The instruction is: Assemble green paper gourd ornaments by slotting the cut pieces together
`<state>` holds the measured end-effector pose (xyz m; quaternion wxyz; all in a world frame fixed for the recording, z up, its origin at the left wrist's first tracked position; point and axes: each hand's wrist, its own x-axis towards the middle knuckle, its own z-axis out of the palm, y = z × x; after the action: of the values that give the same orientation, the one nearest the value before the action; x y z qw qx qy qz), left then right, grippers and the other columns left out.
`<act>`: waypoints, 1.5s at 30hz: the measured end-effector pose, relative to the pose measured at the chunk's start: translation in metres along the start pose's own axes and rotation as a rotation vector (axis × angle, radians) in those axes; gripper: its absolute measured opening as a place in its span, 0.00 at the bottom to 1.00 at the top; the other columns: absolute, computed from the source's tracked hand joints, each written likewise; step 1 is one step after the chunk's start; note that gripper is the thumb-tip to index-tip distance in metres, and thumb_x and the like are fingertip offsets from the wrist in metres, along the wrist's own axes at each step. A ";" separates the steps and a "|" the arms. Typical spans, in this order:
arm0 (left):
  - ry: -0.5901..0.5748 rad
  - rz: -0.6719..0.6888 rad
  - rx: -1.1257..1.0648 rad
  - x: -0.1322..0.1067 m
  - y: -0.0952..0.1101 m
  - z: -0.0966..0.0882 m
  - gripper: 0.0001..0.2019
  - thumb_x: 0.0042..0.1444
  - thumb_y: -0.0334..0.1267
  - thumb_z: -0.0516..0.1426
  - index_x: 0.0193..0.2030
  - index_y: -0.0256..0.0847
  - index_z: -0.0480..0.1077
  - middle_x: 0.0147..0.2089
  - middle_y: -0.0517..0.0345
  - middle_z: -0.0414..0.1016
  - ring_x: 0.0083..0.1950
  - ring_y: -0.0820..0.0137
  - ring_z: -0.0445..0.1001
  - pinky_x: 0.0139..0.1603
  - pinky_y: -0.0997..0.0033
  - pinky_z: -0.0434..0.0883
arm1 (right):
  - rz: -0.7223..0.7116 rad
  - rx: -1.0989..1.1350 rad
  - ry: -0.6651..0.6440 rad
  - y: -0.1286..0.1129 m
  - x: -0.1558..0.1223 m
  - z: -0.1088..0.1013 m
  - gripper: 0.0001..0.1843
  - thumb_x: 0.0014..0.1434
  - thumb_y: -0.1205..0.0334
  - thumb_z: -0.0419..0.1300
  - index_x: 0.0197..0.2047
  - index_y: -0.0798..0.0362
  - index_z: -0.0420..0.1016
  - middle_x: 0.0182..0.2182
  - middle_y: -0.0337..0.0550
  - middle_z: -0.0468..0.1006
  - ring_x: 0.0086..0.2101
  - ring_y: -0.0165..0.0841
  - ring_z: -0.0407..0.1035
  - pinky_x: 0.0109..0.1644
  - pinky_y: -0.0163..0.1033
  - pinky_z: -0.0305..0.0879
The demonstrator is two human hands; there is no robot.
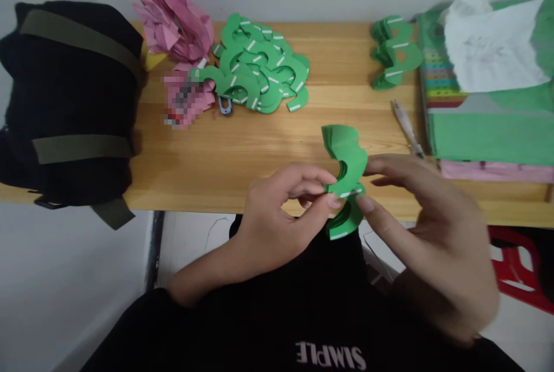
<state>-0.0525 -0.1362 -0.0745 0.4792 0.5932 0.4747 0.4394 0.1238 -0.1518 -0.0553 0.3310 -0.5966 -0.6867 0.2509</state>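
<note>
A stack of curved green paper cut-outs (350,150) with a white strip across it hangs above the table's front edge. My left hand (285,210) pinches its left side between thumb and fingers. At its right edge is my right hand (433,228), slightly blurred, thumb and fingers spread apart; the thumb tip is close to the white strip, and I cannot tell whether it touches. Behind my hands lies a heap of similar green paper cut-outs (259,66), many with white strips. A smaller standing group of green cut-outs (395,52) is at the back right.
On the wooden table (208,164), a black bag (82,95) fills the left end. Crumpled pink plastic (173,14) and a blue clip (225,106) sit beside the heap. A pen (407,127) lies near a green folder (489,135) topped with white paper (493,49). A red stool (517,262) stands below right.
</note>
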 end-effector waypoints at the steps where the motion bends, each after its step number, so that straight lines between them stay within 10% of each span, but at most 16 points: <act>1: -0.008 -0.026 -0.031 0.000 0.001 0.000 0.08 0.53 0.29 0.62 0.38 0.44 0.71 0.30 0.65 0.79 0.30 0.76 0.79 0.31 0.79 0.75 | 0.029 0.075 -0.031 0.001 0.000 0.002 0.13 0.56 0.63 0.64 0.47 0.48 0.74 0.41 0.43 0.80 0.39 0.37 0.75 0.42 0.43 0.73; 9: -0.125 -0.302 -0.355 0.006 0.001 -0.005 0.08 0.52 0.27 0.61 0.37 0.42 0.71 0.29 0.61 0.82 0.31 0.68 0.82 0.33 0.74 0.78 | 0.223 0.534 -0.155 0.012 0.000 0.008 0.04 0.57 0.65 0.65 0.30 0.49 0.77 0.24 0.33 0.79 0.23 0.27 0.73 0.26 0.30 0.70; 45: -0.189 -0.568 -0.552 0.012 -0.007 -0.004 0.12 0.43 0.32 0.69 0.35 0.39 0.72 0.26 0.64 0.78 0.28 0.74 0.79 0.32 0.78 0.75 | 0.513 0.839 -0.147 -0.002 -0.002 0.013 0.09 0.52 0.60 0.70 0.27 0.51 0.75 0.19 0.34 0.76 0.19 0.24 0.68 0.20 0.28 0.63</act>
<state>-0.0556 -0.1236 -0.0800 0.7642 0.3253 0.4378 0.3442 0.1133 -0.1533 -0.0625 0.4207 -0.5425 -0.3791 0.6204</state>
